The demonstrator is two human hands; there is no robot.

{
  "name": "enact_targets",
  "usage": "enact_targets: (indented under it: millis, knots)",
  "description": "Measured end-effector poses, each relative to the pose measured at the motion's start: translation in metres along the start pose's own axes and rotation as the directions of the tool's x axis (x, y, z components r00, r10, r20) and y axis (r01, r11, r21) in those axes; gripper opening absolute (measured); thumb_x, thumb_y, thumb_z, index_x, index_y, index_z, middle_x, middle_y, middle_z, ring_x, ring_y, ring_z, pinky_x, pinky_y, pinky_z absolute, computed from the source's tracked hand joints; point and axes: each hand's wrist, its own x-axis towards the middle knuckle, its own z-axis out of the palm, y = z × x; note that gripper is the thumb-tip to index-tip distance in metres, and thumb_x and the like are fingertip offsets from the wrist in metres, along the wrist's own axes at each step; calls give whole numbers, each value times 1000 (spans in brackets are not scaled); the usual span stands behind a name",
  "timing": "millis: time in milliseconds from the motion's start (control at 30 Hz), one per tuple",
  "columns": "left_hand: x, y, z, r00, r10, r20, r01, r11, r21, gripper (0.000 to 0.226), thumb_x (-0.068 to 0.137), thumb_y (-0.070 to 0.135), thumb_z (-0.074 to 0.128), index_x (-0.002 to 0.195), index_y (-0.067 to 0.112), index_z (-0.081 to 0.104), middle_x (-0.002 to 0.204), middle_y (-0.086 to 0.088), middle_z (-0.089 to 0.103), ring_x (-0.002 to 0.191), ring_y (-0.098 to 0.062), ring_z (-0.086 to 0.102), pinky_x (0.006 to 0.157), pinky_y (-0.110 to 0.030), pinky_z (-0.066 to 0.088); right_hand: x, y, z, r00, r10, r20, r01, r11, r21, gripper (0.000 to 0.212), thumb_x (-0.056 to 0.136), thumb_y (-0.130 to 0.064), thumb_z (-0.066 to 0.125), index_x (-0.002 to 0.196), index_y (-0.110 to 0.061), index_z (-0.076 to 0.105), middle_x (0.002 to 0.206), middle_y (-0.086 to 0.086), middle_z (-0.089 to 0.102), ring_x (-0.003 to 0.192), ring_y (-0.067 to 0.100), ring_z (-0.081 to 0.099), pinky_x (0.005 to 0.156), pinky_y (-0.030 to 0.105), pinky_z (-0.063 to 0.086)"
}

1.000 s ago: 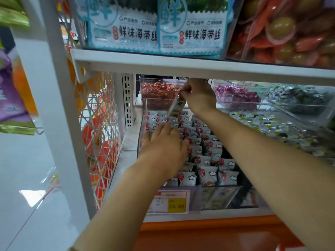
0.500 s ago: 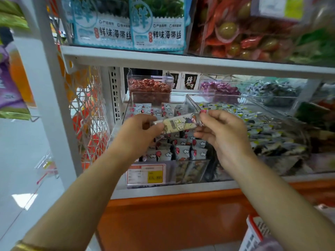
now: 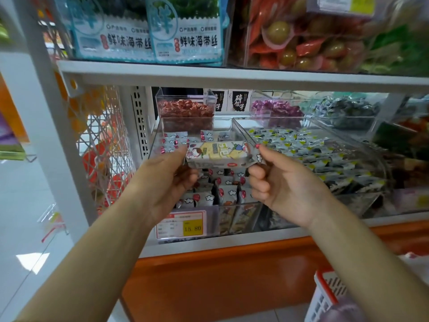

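I hold a small white and yellow snack packet (image 3: pixel 219 153) level in front of the shelf, one hand at each end. My left hand (image 3: pixel 166 182) pinches its left end and my right hand (image 3: pixel 281 182) pinches its right end. Behind the packet, a clear plastic bin (image 3: pixel 160 133) on the middle shelf holds several small white packets with red dots. The packet covers part of that bin.
A second clear bin (image 3: pixel 348 168) of grey and yellow packets stands to the right. Bins of red (image 3: pixel 184 108), purple (image 3: pixel 276 108) and dark sweets line the back. A price tag (image 3: pixel 182 225) reads 15.80. Seaweed packs (image 3: pixel 148 31) fill the shelf above. A red and white basket (image 3: pixel 329 296) sits low right.
My right hand lifted a packet out of the bin and drew it back; my left hand left the bin and took the other end. Both hands now hold it closer to me.
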Motion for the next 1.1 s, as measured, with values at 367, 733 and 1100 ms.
enact_targets:
  millis: [367,733,1100]
  knots:
    - [-5,-3,1,905,414,97,-314,496,810,39,97,26,43,67,3,48,59,-14,46,53,-21,40,54,-35,39,5,7,6,999,-25,46,11,962,274,17,83,-27,49,73,-16,58,48,-4,40,38,9,36,35,19,33]
    - [-7,4,8,988,-136,70,145,978,-152,37,97,28,45,62,15,41,51,3,39,40,-7,34,34,-14,33,8,17,14,1000,28,-3,-22,838,545,33,97,-27,36,68,-12,44,49,-2,43,37,10,40,34,20,36]
    - [-6,5,0,999,28,32,-35,975,218,25,93,33,52,76,14,53,54,4,50,47,-7,44,39,-17,40,6,23,11,907,-382,-175,297,878,-375,15,97,-17,45,89,-8,53,69,9,63,51,14,61,43,22,48]
